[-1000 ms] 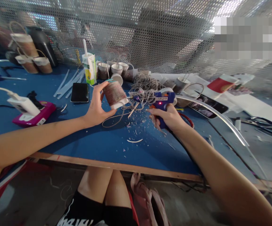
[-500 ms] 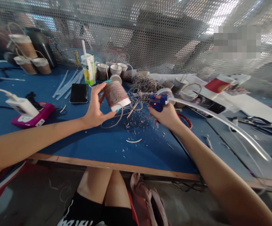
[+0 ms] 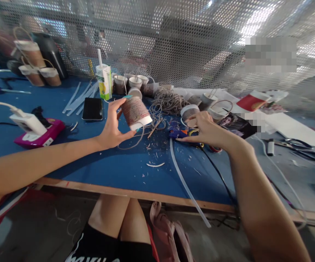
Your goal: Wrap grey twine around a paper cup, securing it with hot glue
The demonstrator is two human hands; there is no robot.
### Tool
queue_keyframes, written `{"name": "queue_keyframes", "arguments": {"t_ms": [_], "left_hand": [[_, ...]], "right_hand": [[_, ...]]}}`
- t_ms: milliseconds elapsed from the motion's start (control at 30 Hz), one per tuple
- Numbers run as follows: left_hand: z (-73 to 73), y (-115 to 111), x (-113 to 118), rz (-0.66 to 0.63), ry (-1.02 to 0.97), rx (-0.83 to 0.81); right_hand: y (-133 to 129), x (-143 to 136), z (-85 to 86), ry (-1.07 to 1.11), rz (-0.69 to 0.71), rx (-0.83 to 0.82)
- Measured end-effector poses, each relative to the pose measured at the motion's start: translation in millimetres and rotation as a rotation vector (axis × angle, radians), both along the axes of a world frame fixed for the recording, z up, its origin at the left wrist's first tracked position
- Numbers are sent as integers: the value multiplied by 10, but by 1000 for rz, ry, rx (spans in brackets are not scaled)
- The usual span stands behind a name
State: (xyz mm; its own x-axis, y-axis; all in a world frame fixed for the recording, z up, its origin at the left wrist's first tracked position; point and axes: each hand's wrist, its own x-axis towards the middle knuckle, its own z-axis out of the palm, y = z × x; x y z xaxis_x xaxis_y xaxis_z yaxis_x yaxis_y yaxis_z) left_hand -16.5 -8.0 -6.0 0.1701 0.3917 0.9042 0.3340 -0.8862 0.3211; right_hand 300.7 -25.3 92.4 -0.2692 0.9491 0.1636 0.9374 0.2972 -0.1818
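My left hand [image 3: 113, 125] grips a cord-wrapped cup [image 3: 136, 112], thumb at its white end and fingers along the far side. The cup is tilted above the table, and a loose loop of cord [image 3: 139, 143] hangs from it. My right hand [image 3: 205, 127] is over the blue glue gun [image 3: 176, 131], its thumb and fingers apart. The glue gun lies on the table, and a long clear glue stick [image 3: 183, 178] runs from it past the front edge. Whether the thumb touches the gun, I cannot tell. Just behind the right hand stands another wrapped cup [image 3: 189, 110].
A heap of cord [image 3: 168, 100] and several wrapped cups [image 3: 120, 84] stand along the mesh. A drink carton [image 3: 104, 83], a black phone [image 3: 92, 108] and a magenta power strip [image 3: 41, 134] are on the left. Scissors [image 3: 300, 145] lie on the right; scraps litter the middle.
The glue gun has gone down onto the table and turned, so its stick now points toward the front edge. My right hand has loosened around it. The left hand still holds the cup.
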Motion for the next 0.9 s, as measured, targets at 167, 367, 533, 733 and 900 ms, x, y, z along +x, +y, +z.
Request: {"name": "queue_keyframes", "arguments": {"t_ms": [167,367,533,733,900], "left_hand": [[3,9,-5,36,23,-18],[-8,14,10,0,35,-39],[5,-5,20,-60,68,-56],[12,0,2,-82,81,-80],[30,-29,1,-103,73,-81]], "right_hand": [[-262,-356,47,746,208,-48],[-414,-843,-280,1229,488,-822],[-427,-898,-367,1322,565,-1123],[-373,-843,-325,1284,563,-1181],[-343,-780,-219,1438,388,-910]]}}
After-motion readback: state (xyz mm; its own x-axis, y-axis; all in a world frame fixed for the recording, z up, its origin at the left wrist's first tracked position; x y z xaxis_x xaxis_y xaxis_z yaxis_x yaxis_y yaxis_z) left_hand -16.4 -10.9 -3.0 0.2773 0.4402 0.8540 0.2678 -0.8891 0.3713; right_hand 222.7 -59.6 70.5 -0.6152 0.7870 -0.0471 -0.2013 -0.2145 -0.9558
